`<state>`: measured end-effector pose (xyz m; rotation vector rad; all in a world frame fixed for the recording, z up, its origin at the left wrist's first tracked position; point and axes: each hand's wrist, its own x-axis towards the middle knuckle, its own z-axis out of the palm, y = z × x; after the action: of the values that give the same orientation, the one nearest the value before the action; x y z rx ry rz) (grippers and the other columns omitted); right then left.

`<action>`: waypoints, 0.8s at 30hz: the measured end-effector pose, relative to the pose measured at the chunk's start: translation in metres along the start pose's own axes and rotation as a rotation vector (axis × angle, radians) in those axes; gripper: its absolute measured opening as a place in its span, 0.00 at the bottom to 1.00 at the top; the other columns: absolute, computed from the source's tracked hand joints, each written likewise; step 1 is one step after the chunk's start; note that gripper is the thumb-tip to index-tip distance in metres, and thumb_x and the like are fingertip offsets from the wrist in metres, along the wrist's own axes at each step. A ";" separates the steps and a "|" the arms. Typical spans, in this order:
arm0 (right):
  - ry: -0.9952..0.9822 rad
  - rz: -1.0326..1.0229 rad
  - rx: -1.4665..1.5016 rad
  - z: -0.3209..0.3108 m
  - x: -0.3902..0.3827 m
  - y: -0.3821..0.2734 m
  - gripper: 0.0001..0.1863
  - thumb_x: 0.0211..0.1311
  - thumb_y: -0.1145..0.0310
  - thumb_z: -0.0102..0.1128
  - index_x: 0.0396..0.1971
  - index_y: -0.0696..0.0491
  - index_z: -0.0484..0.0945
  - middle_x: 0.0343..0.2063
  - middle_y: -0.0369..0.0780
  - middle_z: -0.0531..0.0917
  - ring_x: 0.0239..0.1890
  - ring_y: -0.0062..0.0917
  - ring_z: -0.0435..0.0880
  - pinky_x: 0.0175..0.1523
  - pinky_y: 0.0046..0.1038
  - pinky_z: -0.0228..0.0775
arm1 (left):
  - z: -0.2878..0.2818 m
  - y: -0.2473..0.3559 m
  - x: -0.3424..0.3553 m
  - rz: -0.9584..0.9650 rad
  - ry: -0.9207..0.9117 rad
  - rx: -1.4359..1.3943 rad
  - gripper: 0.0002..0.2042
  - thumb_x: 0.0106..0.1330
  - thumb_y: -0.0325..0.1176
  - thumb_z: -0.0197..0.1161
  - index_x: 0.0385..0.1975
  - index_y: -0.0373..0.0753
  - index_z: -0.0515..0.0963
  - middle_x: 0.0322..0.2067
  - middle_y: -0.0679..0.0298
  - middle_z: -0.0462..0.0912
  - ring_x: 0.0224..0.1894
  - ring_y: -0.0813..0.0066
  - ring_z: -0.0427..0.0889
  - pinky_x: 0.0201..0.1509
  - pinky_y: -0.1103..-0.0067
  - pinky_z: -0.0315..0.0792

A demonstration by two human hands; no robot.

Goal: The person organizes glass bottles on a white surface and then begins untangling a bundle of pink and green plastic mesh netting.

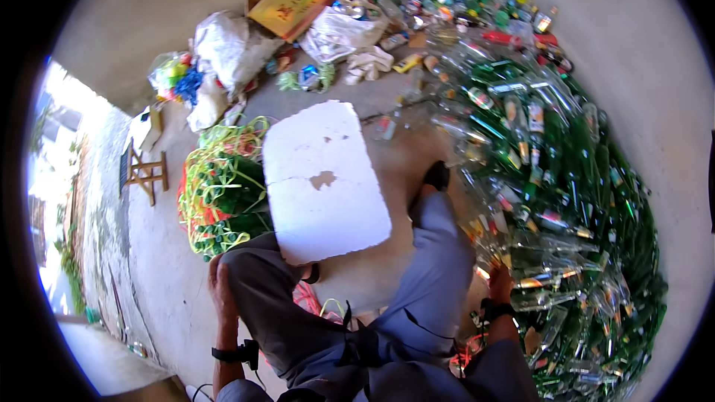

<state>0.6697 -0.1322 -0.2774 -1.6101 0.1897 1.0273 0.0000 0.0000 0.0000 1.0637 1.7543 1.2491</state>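
Clearly the sorting of bottles is in hand: the right hand (500,281) reaches into the heap of glass and plastic bottles (566,201), its fingers curled down among clear ones, though whether they grip one I cannot tell. That heap, green and clear, smooth and glinting, spreads ahead of and to the outer side of this hand. Next, I judge, a firm grip on one bottle's neck is called for, lifted clear without shifting its neighbours. Toward the left hand lies a white foam slab (324,179), flat, chipped and matte, on the concrete floor (156,253). Beyond it sits a tangle of green and yellow strapping (220,186). The left hand (220,286) rests flat on the knee, empty.
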 end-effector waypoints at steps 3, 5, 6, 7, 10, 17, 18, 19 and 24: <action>0.089 -0.098 -0.021 0.039 -0.009 0.012 0.19 0.60 0.56 0.59 0.14 0.50 0.74 0.11 0.34 0.73 0.09 0.22 0.68 0.14 0.25 0.57 | -0.002 0.039 0.014 0.034 0.053 0.273 0.17 0.72 0.38 0.54 0.50 0.31 0.76 0.46 0.58 0.80 0.50 0.72 0.76 0.58 0.76 0.68; 0.142 -0.030 -0.091 0.045 -0.012 -0.005 0.20 0.60 0.58 0.60 0.12 0.53 0.74 0.10 0.35 0.73 0.08 0.22 0.69 0.14 0.26 0.58 | 0.001 0.051 0.012 0.000 0.065 0.457 0.15 0.68 0.35 0.59 0.49 0.32 0.77 0.45 0.56 0.82 0.51 0.66 0.78 0.57 0.73 0.70; 0.166 -0.108 -0.152 0.047 -0.011 -0.015 0.20 0.60 0.58 0.59 0.12 0.54 0.75 0.10 0.36 0.73 0.08 0.22 0.69 0.14 0.26 0.57 | 0.014 0.060 0.012 0.178 0.060 0.586 0.15 0.64 0.33 0.62 0.48 0.33 0.78 0.45 0.55 0.82 0.50 0.62 0.79 0.56 0.71 0.71; 0.190 -0.183 -0.210 0.050 -0.010 -0.025 0.20 0.60 0.59 0.59 0.12 0.56 0.76 0.10 0.36 0.74 0.09 0.22 0.70 0.14 0.26 0.57 | 0.029 0.072 0.011 0.356 0.054 0.719 0.15 0.61 0.31 0.65 0.47 0.34 0.78 0.45 0.53 0.82 0.50 0.58 0.80 0.56 0.70 0.72; 0.105 -0.299 -0.457 0.072 -0.022 -0.042 0.20 0.60 0.59 0.59 0.16 0.60 0.79 0.12 0.39 0.78 0.10 0.23 0.74 0.15 0.25 0.64 | 0.057 0.100 0.009 0.507 -0.138 0.708 0.18 0.55 0.28 0.68 0.46 0.35 0.78 0.45 0.51 0.82 0.48 0.51 0.80 0.55 0.67 0.74; -0.131 -1.190 -1.156 0.120 -0.053 -0.089 0.14 0.59 0.61 0.62 0.26 0.57 0.83 0.20 0.48 0.81 0.23 0.37 0.83 0.27 0.35 0.72 | 0.109 0.083 0.006 0.565 -0.743 0.839 0.17 0.57 0.35 0.67 0.44 0.36 0.80 0.38 0.52 0.85 0.41 0.51 0.83 0.43 0.64 0.78; -0.101 -1.223 -1.186 0.129 -0.060 -0.093 0.14 0.60 0.60 0.62 0.26 0.57 0.82 0.20 0.48 0.79 0.24 0.41 0.81 0.29 0.40 0.69 | 0.116 0.074 0.005 0.616 -0.764 0.839 0.17 0.58 0.36 0.66 0.45 0.37 0.80 0.39 0.52 0.85 0.41 0.51 0.83 0.44 0.64 0.78; -0.070 -1.256 -1.215 0.138 -0.063 -0.100 0.15 0.61 0.60 0.62 0.26 0.57 0.81 0.19 0.49 0.76 0.26 0.44 0.79 0.30 0.46 0.66 | 0.121 0.068 0.004 0.667 -0.784 0.838 0.17 0.59 0.37 0.65 0.46 0.37 0.79 0.39 0.53 0.85 0.41 0.52 0.84 0.44 0.64 0.78; 0.059 -1.241 -1.236 0.180 -0.078 -0.139 0.15 0.55 0.61 0.65 0.26 0.60 0.80 0.21 0.51 0.82 0.23 0.47 0.82 0.30 0.41 0.72 | 0.143 0.070 0.006 0.635 -0.907 0.864 0.18 0.60 0.39 0.63 0.48 0.38 0.78 0.42 0.52 0.84 0.43 0.52 0.83 0.48 0.63 0.76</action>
<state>0.6166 0.0376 -0.1155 -2.2158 -1.4973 -0.0151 0.1401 0.0707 0.0284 2.3361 1.1987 0.0899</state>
